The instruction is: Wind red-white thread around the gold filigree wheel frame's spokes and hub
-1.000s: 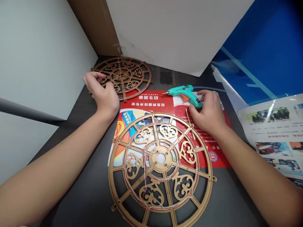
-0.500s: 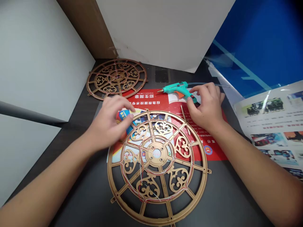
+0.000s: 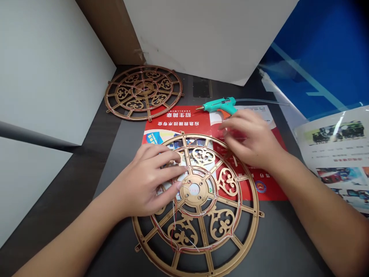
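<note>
A large gold lattice wheel point(image 3: 203, 196) with thin red and white wires along its spokes lies on a red printed poster point(image 3: 184, 123). My left hand point(image 3: 147, 181) rests on the wheel with its fingertips beside the round hub, and it hides part of the left side. My right hand point(image 3: 248, 140) is blurred above the wheel's upper right rim. A turquoise glue gun point(image 3: 220, 104) lies just beyond that hand on the poster, untouched, with its thin cable point(image 3: 259, 101) running right.
A smaller wire-wrapped bronze wheel point(image 3: 144, 92) lies at the back left on the dark table point(image 3: 86, 184). A white board point(image 3: 207, 34) and cardboard point(image 3: 106, 27) stand behind. A grey wall point(image 3: 49, 69) runs along the left. A glossy printed sheet point(image 3: 331, 161) lies at the right.
My left hand has moved from the small back wheel onto the large wheel's hub. My right hand has left the glue gun and moved down toward the large wheel's rim.
</note>
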The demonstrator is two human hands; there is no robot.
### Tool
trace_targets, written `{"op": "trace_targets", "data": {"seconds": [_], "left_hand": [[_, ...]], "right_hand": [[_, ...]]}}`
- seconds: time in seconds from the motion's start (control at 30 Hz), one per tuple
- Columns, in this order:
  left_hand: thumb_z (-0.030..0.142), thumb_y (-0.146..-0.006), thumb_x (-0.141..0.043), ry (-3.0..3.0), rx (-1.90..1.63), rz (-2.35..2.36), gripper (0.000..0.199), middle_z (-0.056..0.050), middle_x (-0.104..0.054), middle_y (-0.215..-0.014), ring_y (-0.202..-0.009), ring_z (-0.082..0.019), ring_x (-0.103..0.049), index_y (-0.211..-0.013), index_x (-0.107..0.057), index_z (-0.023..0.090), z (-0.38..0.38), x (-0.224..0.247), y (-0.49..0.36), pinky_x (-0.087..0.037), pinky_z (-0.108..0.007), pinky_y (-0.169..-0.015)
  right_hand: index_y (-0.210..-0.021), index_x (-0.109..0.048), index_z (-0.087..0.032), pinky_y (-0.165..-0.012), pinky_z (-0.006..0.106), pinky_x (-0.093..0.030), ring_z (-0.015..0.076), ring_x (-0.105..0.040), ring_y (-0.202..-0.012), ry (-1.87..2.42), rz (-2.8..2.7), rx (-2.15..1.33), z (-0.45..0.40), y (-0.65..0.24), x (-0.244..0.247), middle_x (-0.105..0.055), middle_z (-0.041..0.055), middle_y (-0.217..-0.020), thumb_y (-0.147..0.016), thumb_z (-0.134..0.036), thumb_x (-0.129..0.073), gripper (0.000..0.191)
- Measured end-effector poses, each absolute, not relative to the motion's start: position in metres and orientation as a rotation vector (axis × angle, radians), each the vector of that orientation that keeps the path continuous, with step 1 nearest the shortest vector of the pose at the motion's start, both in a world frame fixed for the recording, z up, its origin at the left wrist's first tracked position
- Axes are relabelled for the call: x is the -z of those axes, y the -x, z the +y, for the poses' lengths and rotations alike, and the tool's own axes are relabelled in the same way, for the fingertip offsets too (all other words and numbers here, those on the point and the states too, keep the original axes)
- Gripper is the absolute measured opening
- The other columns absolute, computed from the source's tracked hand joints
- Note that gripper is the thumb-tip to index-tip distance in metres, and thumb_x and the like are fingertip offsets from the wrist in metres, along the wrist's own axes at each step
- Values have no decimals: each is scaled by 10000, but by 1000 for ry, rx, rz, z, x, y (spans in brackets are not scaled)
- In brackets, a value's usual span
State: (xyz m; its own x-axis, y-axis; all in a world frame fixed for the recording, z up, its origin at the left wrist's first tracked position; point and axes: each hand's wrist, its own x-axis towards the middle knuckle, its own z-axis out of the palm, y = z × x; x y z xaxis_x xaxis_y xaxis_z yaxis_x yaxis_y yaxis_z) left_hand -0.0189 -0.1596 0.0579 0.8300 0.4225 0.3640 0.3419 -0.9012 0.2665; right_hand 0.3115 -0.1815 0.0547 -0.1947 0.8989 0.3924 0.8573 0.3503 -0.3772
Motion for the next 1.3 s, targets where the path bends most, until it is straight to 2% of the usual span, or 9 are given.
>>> {"op": "trace_targets", "data": {"seconds": [0.1, 0.23, 0.37, 0.53, 0.67, 0.9, 1.13, 1.3], "left_hand": [[335, -1133, -585, -2851, -598, 573, 227, -47, -849, -1207, -1161, -294, -735, -1265, -766, 299, -161, -56, 15, -471, -499, -1078], [336, -1178, -541, -2863, -593, 555, 245, -43, -842, -1174, -1165, -279, -732, -1227, -769, 261, -161, -53, 9, -367, -495, -1100], [328, -1174, -537, -2858, -602, 546, 235, -26, -826, -1137, -1082, -262, -731, -1189, -756, 246, -159, -52, 1, -333, -486, -1034], [330, -1165, -545, -2860, -624, 532, 204, -18, -829, -1102, -1011, -248, -723, -1162, -726, 236, -155, -50, -5, -326, -477, -980], [322, -1156, -564, -2864, -614, 555, 186, -20, -837, -1130, -1040, -254, -735, -1218, -721, 244, -154, -50, -5, -325, -478, -984], [343, -1161, -531, -2940, -590, 555, 217, -35, -817, -1086, -990, -266, -730, -1160, -723, 241, -156, -50, -7, -317, -477, -950], [288, -1131, -585, -2884, -680, 548, 178, -48, -868, -1124, -995, -249, -792, -1162, -743, 214, -155, -53, -3, -372, -474, -1021], [281, -1131, -579, -2862, -672, 554, 185, -33, -846, -1096, -992, -245, -780, -1143, -755, 225, -154, -51, -3, -364, -477, -1029]], "right_hand": [[-1050, -826, -205, -731, 369, -484, 223, -678, -799, 1199, -2339, -400, -194, -299, -70, -751, 59, -887, -1041, -147, -549, 283], [-1017, -860, -152, -681, 370, -401, 211, -663, -747, 1114, -2450, -398, -203, -288, -77, -753, 71, -857, -1061, -131, -539, 324], [-993, -867, -122, -689, 372, -380, 213, -645, -728, 1131, -2417, -324, -202, -287, -73, -734, 77, -815, -1067, -133, -540, 336], [-1004, -892, -138, -704, 372, -357, 206, -610, -719, 1129, -2451, -362, -205, -280, -69, -736, 71, -821, -1063, -156, -560, 338], [-975, -899, -161, -720, 369, -348, 201, -577, -718, 1156, -2512, -422, -207, -271, -67, -744, 75, -832, -1025, -139, -562, 342], [-999, -896, -155, -746, 375, -350, 213, -609, -749, 1220, -2534, -468, -205, -272, -66, -780, 89, -885, -1030, -151, -545, 352], [-1004, -876, -145, -739, 381, -328, 212, -615, -748, 1266, -2504, -476, -203, -277, -66, -755, 79, -859, -1043, -174, -547, 333], [-950, -857, -155, -746, 375, -339, 203, -603, -738, 1229, -2503, -466, -205, -276, -64, -760, 76, -853, -1037, -163, -536, 333]]}}
